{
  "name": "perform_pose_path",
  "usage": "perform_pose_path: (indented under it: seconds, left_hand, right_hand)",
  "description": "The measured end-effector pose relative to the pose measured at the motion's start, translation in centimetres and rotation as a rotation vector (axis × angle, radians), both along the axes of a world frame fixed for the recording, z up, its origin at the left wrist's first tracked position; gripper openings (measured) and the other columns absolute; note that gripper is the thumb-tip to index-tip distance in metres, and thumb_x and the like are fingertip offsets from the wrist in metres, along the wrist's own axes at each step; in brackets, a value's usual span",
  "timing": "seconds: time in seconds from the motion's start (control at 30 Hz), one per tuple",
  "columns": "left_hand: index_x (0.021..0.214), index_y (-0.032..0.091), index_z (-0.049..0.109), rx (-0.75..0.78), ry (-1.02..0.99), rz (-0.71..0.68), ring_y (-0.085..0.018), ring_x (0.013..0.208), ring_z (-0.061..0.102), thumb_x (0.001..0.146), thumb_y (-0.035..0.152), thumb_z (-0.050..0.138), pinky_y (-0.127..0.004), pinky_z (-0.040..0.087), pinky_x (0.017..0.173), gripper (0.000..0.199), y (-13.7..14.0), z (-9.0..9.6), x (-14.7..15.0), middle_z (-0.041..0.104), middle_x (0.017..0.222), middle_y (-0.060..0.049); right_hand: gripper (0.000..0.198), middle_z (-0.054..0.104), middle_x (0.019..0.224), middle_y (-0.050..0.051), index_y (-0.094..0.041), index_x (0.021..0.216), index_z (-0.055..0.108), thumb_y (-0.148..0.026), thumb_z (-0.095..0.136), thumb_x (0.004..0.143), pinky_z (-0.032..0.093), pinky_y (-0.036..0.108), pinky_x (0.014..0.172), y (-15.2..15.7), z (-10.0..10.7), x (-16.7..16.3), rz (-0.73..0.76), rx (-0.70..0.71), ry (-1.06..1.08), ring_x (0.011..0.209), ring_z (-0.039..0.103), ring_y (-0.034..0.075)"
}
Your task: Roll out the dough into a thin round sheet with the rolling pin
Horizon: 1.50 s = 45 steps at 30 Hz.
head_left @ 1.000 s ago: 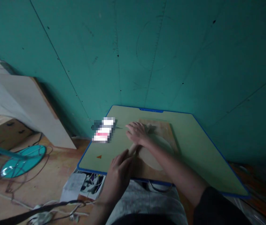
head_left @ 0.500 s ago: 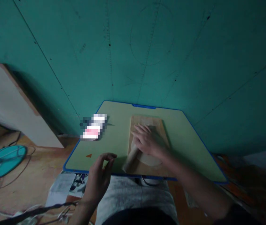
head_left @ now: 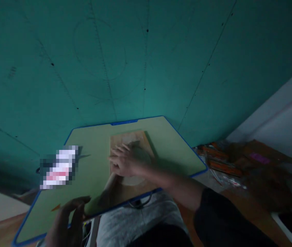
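On the wooden board [head_left: 146,185] lies a pale, flat round of dough [head_left: 133,181], partly covered by my right hand. My right hand [head_left: 125,159] presses on a rolling pin [head_left: 110,188], its fingers draped across the upper part; the near end slants toward the lower left, slightly blurred. My left hand [head_left: 70,216] hovers by the table's front left edge. Its fingers are loosely curled, with a gap between thumb and forefinger and nothing visible in them. A small orange triangle [head_left: 56,207] is beside it on the tabletop.
The pale green folding table [head_left: 179,151] has a blue rim and stands against a green wall [head_left: 125,68]. A pixelated item [head_left: 59,168] sits at its left side. Orange and brown packaging [head_left: 220,164] lies on the floor to the right.
My view has turned to the right, so the table appears farther left. My right hand stays on the rolling pin; my left hand remains near the front left edge.
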<state>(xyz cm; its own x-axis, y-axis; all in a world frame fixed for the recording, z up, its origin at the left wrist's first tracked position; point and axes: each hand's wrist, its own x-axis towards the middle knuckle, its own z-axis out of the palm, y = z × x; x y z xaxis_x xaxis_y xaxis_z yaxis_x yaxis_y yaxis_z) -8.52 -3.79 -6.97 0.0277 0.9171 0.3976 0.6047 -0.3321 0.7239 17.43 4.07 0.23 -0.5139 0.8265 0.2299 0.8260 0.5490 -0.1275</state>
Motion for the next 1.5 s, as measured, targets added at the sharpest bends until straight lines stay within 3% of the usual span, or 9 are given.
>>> perform_pose_path:
  seconds: [0.1, 0.2, 0.53, 0.73, 0.87, 1.0, 1.13, 1.3, 1.5]
  left_hand:
    - [0.084, 0.024, 0.064, 0.05, -0.042, 0.011, -0.024, 0.077, 0.071, 0.095, 0.055, 0.05, -0.034, 0.057, 0.07, 0.035, -0.9, 2.1, 2.7, 0.076, 0.084, -0.005]
    - [0.084, 0.023, 0.065, 0.048, -0.036, -0.019, -0.021, 0.075, 0.072, 0.096, 0.049, 0.05, -0.029, 0.057, 0.067, 0.032, -1.5, 3.8, 4.5, 0.075, 0.08, -0.004]
    - [0.087, 0.024, 0.07, 0.031, 0.084, 0.006, -0.019, 0.075, 0.073, 0.097, 0.045, 0.049, -0.026, 0.057, 0.067, 0.031, -3.0, 5.8, 1.5, 0.076, 0.082, -0.002]
    - [0.083, 0.021, 0.065, 0.103, 0.106, -0.046, -0.021, 0.084, 0.073, 0.097, 0.045, 0.051, -0.03, 0.058, 0.072, 0.031, -1.2, 5.3, 3.7, 0.074, 0.092, -0.008]
    - [0.111, 0.021, 0.067, 0.124, 0.233, -0.256, -0.023, 0.097, 0.071, 0.097, 0.034, 0.056, -0.034, 0.058, 0.082, 0.023, 0.0, 4.9, 7.2, 0.072, 0.11, -0.011]
    - [0.126, 0.028, 0.067, 0.129, 0.474, -0.363, -0.024, 0.097, 0.069, 0.095, 0.015, 0.055, -0.036, 0.057, 0.082, 0.035, 1.1, 5.3, 8.0, 0.073, 0.112, -0.008]
    - [0.121, 0.023, 0.07, 0.088, 0.617, -0.306, -0.022, 0.098, 0.07, 0.092, 0.008, 0.054, -0.032, 0.056, 0.083, 0.036, 4.1, 6.3, 8.2, 0.074, 0.112, -0.008]
    - [0.097, 0.017, 0.074, 0.054, 0.666, -0.111, -0.025, 0.094, 0.071, 0.097, 0.019, 0.05, -0.036, 0.056, 0.083, 0.024, 8.6, 7.6, 11.2, 0.074, 0.103, -0.012]
    - [0.124, 0.013, 0.065, 0.042, 0.733, -0.051, -0.033, 0.124, 0.061, 0.102, 0.028, 0.04, -0.048, 0.049, 0.101, 0.036, 8.5, 7.1, 13.7, 0.065, 0.132, -0.019]
  right_hand:
    - [0.046, 0.055, 0.148, 0.013, -0.016, 0.142, 0.056, -0.036, 0.047, 0.102, 0.028, 0.046, 0.12, -3.1, -0.9, 3.8, 0.004, 0.012, 0.079, 0.143, 0.041, 0.027]
    - [0.051, 0.048, 0.154, 0.013, -0.016, 0.148, 0.049, -0.039, 0.045, 0.103, 0.025, 0.047, 0.122, -3.2, -1.7, 5.2, 0.012, 0.004, 0.094, 0.147, 0.036, 0.028]
    - [0.057, 0.035, 0.161, 0.016, -0.017, 0.145, 0.052, -0.052, 0.046, 0.102, 0.018, 0.051, 0.123, 4.4, 0.6, -4.5, -0.03, -0.101, 0.019, 0.149, 0.032, 0.029]
    - [0.052, 0.051, 0.151, 0.014, -0.017, 0.145, 0.052, -0.047, 0.044, 0.103, 0.026, 0.05, 0.121, -1.3, -1.5, 2.0, 0.049, -0.002, 0.044, 0.144, 0.039, 0.028]
    - [0.052, 0.053, 0.148, 0.015, -0.015, 0.144, 0.052, -0.042, 0.054, 0.099, 0.026, 0.054, 0.121, -5.7, -2.0, 6.5, 0.026, 0.093, 0.032, 0.142, 0.04, 0.031]
    - [0.039, 0.065, 0.126, 0.014, -0.021, 0.133, 0.063, -0.03, 0.061, 0.095, 0.038, 0.054, 0.112, -6.6, -1.6, 8.2, -0.003, 0.13, 0.07, 0.125, 0.054, 0.029]
    - [0.026, 0.067, 0.117, 0.011, -0.02, 0.12, 0.069, -0.027, 0.056, 0.098, 0.049, 0.04, 0.098, -4.0, -0.9, 8.2, -0.091, 0.051, 0.157, 0.111, 0.062, 0.024]
    - [0.031, 0.067, 0.122, 0.012, -0.018, 0.121, 0.067, -0.027, 0.045, 0.102, 0.047, 0.035, 0.102, -0.5, -0.2, 6.3, -0.356, -0.023, 0.116, 0.117, 0.062, 0.022]
    - [0.041, 0.053, 0.148, 0.018, -0.013, 0.135, 0.062, -0.027, 0.041, 0.102, 0.03, 0.048, 0.118, -2.3, -0.8, 4.7, -0.421, 0.028, 0.007, 0.14, 0.045, 0.03]
